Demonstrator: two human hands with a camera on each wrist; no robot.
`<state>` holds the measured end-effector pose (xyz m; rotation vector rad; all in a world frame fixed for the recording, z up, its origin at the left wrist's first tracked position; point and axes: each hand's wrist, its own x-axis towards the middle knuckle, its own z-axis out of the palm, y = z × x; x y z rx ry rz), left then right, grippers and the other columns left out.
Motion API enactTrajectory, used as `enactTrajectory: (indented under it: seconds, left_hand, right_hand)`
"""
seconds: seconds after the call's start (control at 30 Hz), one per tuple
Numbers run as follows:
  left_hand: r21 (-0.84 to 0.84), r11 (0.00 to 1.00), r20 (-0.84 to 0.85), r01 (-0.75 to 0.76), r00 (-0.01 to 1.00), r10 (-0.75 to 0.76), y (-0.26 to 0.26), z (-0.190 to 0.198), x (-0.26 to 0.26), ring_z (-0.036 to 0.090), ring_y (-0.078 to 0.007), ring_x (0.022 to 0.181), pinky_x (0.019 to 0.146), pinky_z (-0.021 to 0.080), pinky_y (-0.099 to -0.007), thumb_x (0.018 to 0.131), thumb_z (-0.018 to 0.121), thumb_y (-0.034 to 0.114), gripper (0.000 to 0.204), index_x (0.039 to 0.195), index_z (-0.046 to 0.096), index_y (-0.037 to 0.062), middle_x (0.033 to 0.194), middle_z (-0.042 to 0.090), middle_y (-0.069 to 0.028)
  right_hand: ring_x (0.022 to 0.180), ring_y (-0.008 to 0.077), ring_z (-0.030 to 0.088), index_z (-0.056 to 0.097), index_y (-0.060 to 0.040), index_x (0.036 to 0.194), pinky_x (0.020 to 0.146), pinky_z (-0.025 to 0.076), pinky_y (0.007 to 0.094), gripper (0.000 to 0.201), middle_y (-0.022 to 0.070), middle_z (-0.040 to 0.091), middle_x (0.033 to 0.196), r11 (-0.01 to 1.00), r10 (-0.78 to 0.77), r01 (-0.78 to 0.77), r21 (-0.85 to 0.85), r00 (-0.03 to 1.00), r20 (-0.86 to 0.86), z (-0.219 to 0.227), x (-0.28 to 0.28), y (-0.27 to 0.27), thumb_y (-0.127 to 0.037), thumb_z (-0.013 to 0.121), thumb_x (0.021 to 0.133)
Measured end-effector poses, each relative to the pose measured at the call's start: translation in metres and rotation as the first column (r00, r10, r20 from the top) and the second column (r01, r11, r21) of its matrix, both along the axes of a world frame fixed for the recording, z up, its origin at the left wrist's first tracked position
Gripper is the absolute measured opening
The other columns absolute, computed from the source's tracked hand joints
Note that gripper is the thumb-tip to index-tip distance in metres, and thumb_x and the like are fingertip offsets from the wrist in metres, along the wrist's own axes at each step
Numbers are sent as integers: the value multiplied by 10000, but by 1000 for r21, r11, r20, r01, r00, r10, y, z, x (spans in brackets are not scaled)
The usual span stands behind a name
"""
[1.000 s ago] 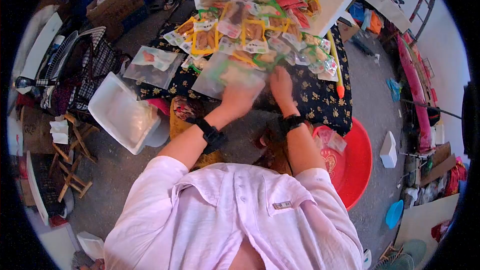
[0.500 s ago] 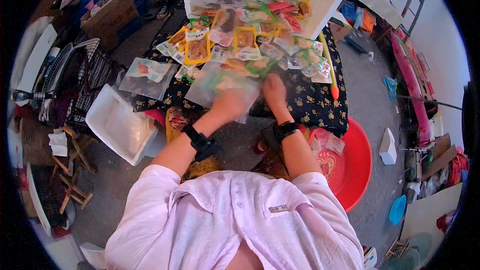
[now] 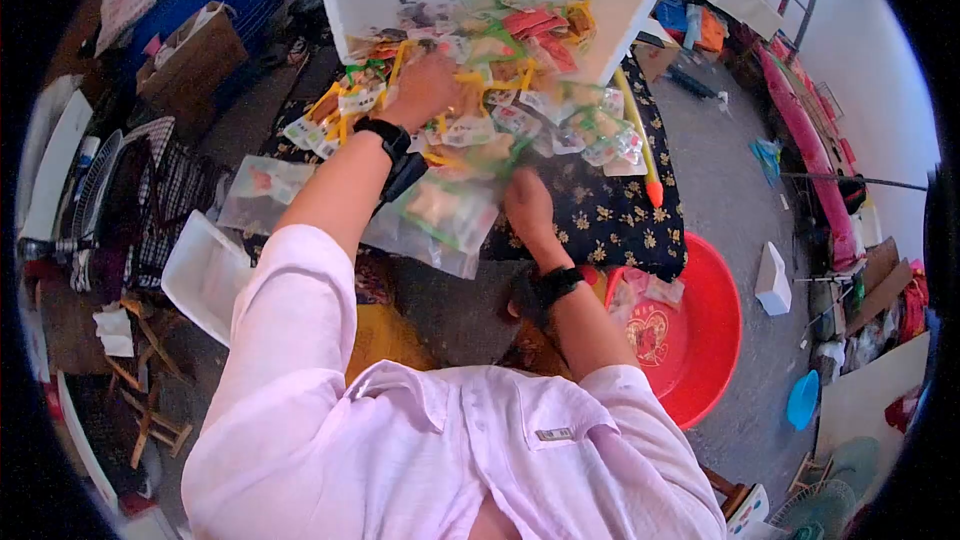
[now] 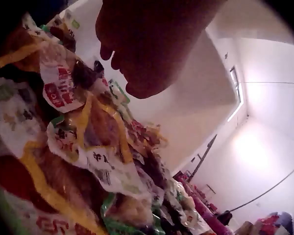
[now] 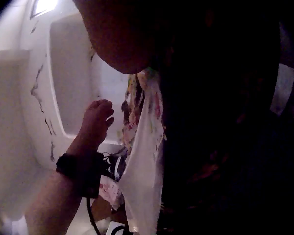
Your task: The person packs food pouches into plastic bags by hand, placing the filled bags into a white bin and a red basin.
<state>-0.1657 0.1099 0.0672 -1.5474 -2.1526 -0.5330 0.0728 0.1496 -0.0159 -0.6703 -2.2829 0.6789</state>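
A heap of colourful sealed snack packets [image 3: 500, 70] spills from a tipped white foam box [image 3: 620, 0] onto a table with a black floral cloth [image 3: 610, 220]. My left hand [image 3: 425, 80] reaches forward and rests on the heap; in the left wrist view its fingers [image 4: 137, 63] hang loosely curled over the packets [image 4: 88, 142] and hold nothing. My right hand [image 3: 520, 190] grips the edge of a clear plastic bag [image 3: 440, 220] with a few packets inside, at the table's near edge. The right wrist view shows that bag [image 5: 144, 166] hanging down and the left hand [image 5: 95, 122] beyond it.
A second clear bag with packets [image 3: 262, 190] lies at the table's left. A white tray [image 3: 200, 275] leans at the left, and a red basin [image 3: 700, 340] sits on the floor at the right. A yellow stick [image 3: 640, 150] lies beside the heap. Clutter lines the floor on both sides.
My left hand has let go of the clear bag and moved forward up onto the heap of packets. The right hand keeps the bag, which now hangs lower at the table edge.
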Motion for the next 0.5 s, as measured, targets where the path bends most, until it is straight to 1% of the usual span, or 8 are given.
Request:
enactTrajectory:
  seconds: [0.07,0.17,0.2,0.23,0.27,0.3,0.4,0.5]
  left_hand:
    - [-1,997,-135,-77,988,77,19,-6,-10,496,-302,789,688,378,-421,690,462,137,179,802,533,16,805,527,-153]
    - [-87,993,-142,-83,987,70,31,-5,-14,471,-315,871,705,385,-449,744,429,139,202,855,538,11,888,502,-166]
    - [-134,984,-90,-118,990,106,35,-3,-10,442,-308,919,709,377,-455,741,427,118,195,856,548,17,938,478,-185]
    - [-134,986,-141,-103,986,84,39,-6,-14,453,-307,902,697,384,-451,741,427,119,194,852,549,18,923,485,-187]
    - [-134,987,-192,-88,979,61,42,-9,-21,464,-307,884,685,391,-447,741,427,119,192,848,551,19,908,492,-189]
    - [-138,988,-243,-73,969,37,43,-8,-23,476,-307,867,673,399,-443,741,427,120,191,844,553,20,893,499,-190]
    - [-243,968,-216,-65,976,11,47,-3,-25,505,-305,796,635,421,-418,743,433,115,173,820,555,20,831,517,-197]
    - [-166,986,-98,-32,995,16,55,-1,-30,515,-315,736,604,431,-402,732,448,117,144,792,539,22,778,522,-201]
  right_hand:
    - [756,356,501,524,-33,804,642,408,409,150,174,532,781,999,-16,16,-28,1000,-3,0,-1,1,-111,495,679]
    - [769,343,508,531,-29,835,654,414,392,176,167,536,789,999,1,-6,-53,996,-84,-4,-1,2,-96,502,674]
    - [770,341,509,531,-27,834,655,415,389,176,166,536,790,998,2,-9,-66,994,-109,-4,-1,2,-93,503,674]
    - [771,338,511,532,-25,833,656,415,387,175,166,537,792,997,3,-14,-80,991,-135,-4,-2,1,-89,504,673]
    - [772,335,510,527,-23,838,652,414,385,174,164,537,801,992,-9,-3,-124,996,-93,-2,0,0,-83,501,677]
    - [773,334,509,525,-24,844,651,414,385,179,164,536,805,996,13,-22,-86,995,-99,-3,-1,2,-86,501,678]
    - [776,333,508,521,-26,859,649,413,384,193,163,536,815,999,45,-46,-6,995,-89,-6,1,5,-95,502,680]
    - [778,334,508,528,-30,862,653,415,384,196,162,539,816,1000,13,-13,-6,1000,-27,-2,0,4,-108,501,684]
